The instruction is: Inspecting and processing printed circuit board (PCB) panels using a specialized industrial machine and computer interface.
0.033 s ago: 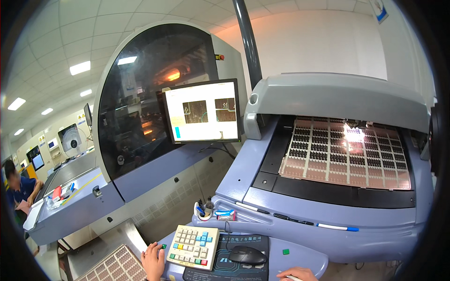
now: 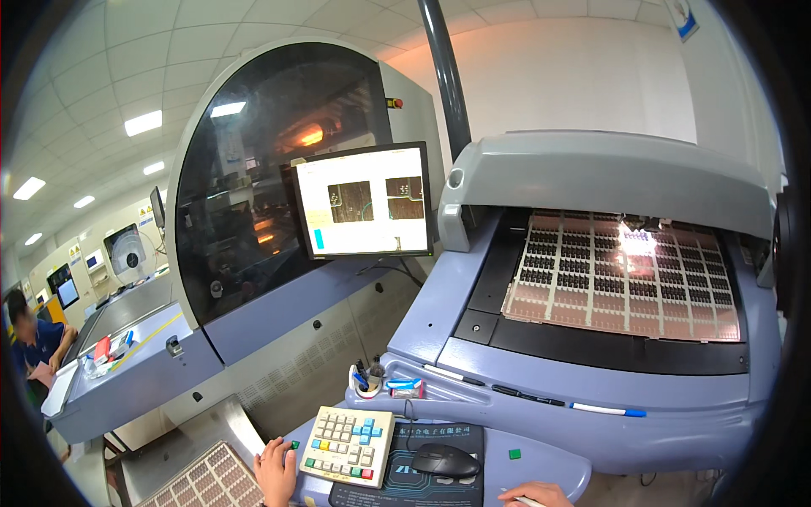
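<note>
My left hand rests at the left edge of the purple-grey console ledge, fingers loosely apart and holding nothing. Its fingertips lie beside a small green button, just left of the cream keypad. At the lower edge, my right hand is closed around a slim white pen, only partly in view. A black mouse sits untouched on the dark mouse pad between the hands. On the machine bed to the right lies a copper-coloured circuit panel, lit by a bright spot.
A monitor shows two dark magnified pictures. Marker pens and a small cup of tools line the console ledge. A second panel lies at lower left. Another person works at the far left. A second green button is near my right hand.
</note>
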### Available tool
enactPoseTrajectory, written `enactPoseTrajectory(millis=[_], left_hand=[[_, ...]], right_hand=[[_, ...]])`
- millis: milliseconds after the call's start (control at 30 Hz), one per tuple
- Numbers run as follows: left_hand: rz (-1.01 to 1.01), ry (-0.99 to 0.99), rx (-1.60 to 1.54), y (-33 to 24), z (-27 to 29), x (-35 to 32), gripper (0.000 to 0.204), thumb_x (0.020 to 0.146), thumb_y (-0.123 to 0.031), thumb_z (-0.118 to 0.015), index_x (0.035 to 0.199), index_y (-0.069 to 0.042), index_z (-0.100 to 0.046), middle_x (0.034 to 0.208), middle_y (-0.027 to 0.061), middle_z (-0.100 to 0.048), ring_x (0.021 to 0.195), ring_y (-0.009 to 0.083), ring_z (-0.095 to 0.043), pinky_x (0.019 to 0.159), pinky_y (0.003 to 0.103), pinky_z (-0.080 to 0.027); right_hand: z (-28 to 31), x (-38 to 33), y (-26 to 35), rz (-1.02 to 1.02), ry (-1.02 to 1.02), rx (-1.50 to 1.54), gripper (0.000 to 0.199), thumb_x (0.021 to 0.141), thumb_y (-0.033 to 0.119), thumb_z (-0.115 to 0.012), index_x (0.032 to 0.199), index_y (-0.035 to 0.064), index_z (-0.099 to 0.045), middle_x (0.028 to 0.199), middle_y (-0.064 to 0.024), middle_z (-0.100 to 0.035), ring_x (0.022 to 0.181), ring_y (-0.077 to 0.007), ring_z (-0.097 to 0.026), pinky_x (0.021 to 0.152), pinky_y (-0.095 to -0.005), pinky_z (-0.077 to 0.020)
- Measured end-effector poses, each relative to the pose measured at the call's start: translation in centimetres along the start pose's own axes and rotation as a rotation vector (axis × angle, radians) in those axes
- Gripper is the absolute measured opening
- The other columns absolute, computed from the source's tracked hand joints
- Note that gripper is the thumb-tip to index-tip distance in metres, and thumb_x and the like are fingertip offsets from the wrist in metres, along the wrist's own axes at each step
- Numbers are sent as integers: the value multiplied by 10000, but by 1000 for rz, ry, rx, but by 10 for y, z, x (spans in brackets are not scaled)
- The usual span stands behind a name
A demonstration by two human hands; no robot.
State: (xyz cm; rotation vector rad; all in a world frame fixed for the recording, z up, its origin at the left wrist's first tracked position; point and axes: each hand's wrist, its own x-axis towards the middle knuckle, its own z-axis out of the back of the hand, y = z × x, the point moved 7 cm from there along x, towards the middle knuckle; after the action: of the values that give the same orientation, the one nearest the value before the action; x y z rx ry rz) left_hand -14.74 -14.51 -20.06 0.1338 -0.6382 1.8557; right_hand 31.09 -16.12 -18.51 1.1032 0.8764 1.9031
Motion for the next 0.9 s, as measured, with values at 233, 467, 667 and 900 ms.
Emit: enactPoseTrajectory(millis=[233, 467, 667, 900], left_hand=[[11, 11, -10, 0, 1, 1, 392, 982, -360, -395, 1237, -109, -554, 1367, 57, -496, 1289, 243, -420, 1059, 489, -266], [28, 56, 26, 3, -2, 1, 413, 979, -368, -397, 1248, -88, -539, 1378, 62, -484, 1291, 249, -416, 1062, 500, -256], [-12, -59, -52, -3, 4, 1, 434, 979, -354, -400, 1276, -60, -516, 1334, 117, -518, 1242, 300, -459, 1048, 431, -304], [116, -145, -214, 17, -3, 0, 327, 956, -300, -423, 1182, -118, -573, 1186, 68, -608, 1140, 253, -538, 1048, 490, -265]], right_hand=[[1, 1, 3, 40, -1, -33, 160, 861, 150, -653, 996, 65, -661, 850, -104, -649, 743, -222, -634, 659, -309, -489], [1, 2, 1, 12, 10, -22, 154, 857, 146, -654, 992, 71, -663, 842, -104, -648, 752, -229, -635, 663, -311, -489], [3, -1, 2, 25, 7, -47, 156, 854, 149, -659, 989, 72, -664, 870, -109, -658, 771, -238, -638, 673, -317, -495], [2, -5, -13, -110, -11, 45, 143, 874, 166, -625, 966, 63, -662, 847, -86, -651, 732, -177, -626, 651, -287, -491]])
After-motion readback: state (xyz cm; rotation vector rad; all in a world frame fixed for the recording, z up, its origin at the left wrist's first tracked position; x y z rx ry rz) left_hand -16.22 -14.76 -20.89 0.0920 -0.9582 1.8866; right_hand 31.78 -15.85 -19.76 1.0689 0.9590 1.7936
